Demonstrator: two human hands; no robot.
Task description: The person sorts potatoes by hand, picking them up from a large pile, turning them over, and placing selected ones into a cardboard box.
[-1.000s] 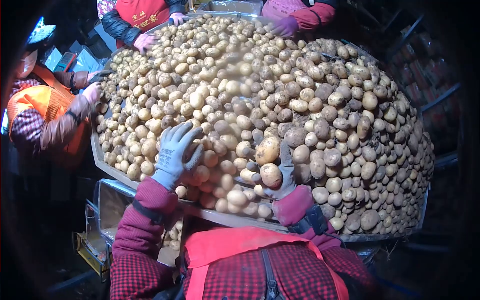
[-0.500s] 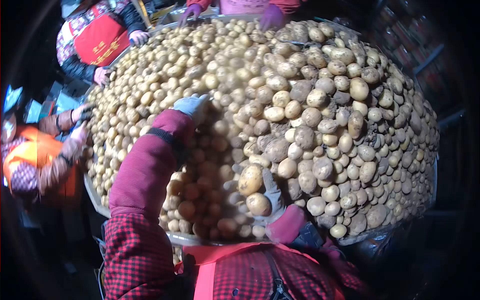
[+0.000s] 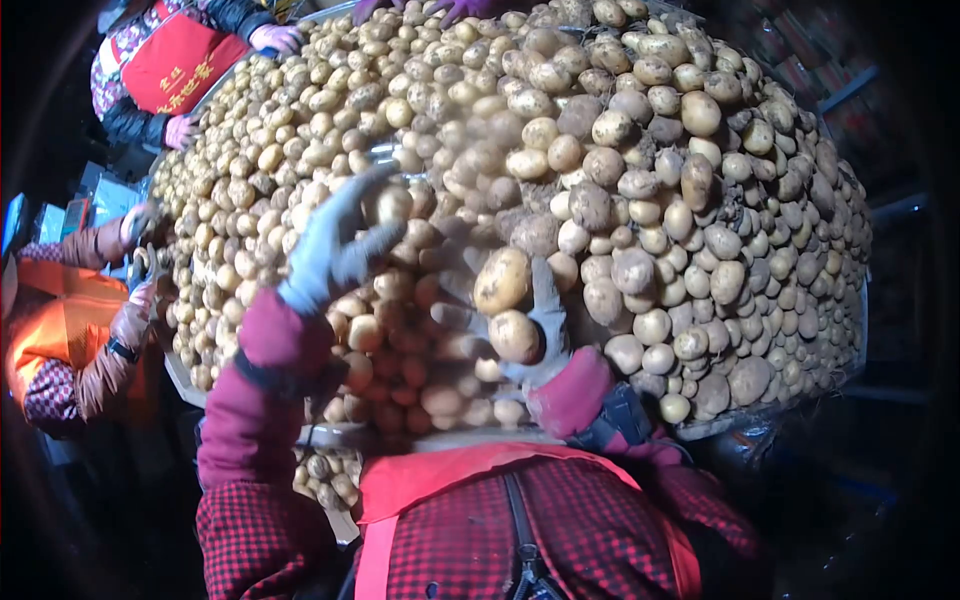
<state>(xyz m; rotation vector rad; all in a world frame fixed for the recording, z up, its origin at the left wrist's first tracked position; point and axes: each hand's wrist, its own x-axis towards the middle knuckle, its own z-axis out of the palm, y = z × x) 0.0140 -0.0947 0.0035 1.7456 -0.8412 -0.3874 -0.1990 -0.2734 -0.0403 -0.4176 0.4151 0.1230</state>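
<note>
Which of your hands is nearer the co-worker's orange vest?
Left. My left hand is right of the orange vest; my right hand, holding two potatoes, is farther right.

Here's the head camera, peering forward and steeply down, one wide dark-rimmed view, apron (image 3: 455, 475) close at the bottom, potatoes (image 3: 590, 205) stretching away ahead

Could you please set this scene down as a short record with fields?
Left hand: gloved, thumb and fingers apart, a potato between; grip unclear
Right hand: gloved, palm up, holding a larger potato and a smaller potato
Work area: large potato heap
Others: person in orange, left; person in red apron, upper left; purple gloves, top edge
</note>
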